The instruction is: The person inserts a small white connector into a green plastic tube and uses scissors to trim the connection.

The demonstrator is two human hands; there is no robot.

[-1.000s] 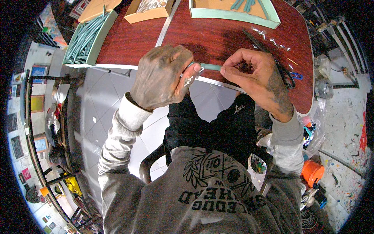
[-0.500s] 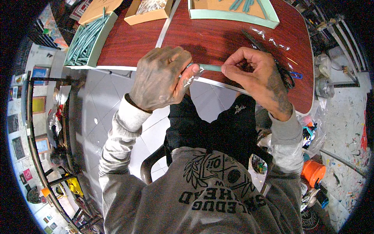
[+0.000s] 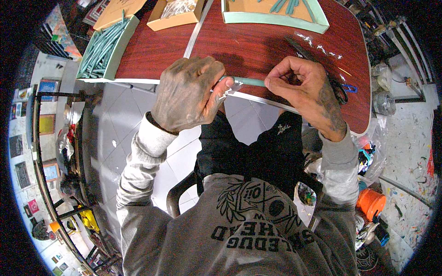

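Note:
A slim teal pen-like stick (image 3: 252,82) is held level between my two hands, just over the table's near edge. My left hand (image 3: 189,94) closes round its left end, thumb pressed along it. Beside that thumb, a small clear film (image 3: 234,87) with white markings lies against the stick. The thumb and forefinger of my right hand (image 3: 299,85) pinch the stick's right end; the other fingers curl behind. Under and beyond the right hand lie black-handled scissors (image 3: 340,95), partly covered by it.
A box of similar teal sticks (image 3: 82,69) stands at the far left. Beside it are a cardboard box (image 3: 170,23) of pale pieces and a mint tray (image 3: 276,20) with several teal sticks. White-marked clear film strips (image 3: 317,46) and a blue object (image 3: 350,88) lie on the red-brown table (image 3: 248,41).
My right hand has shifted very slightly right, and my left hand slightly left, with the stick still between them. Otherwise the hold looks the same.

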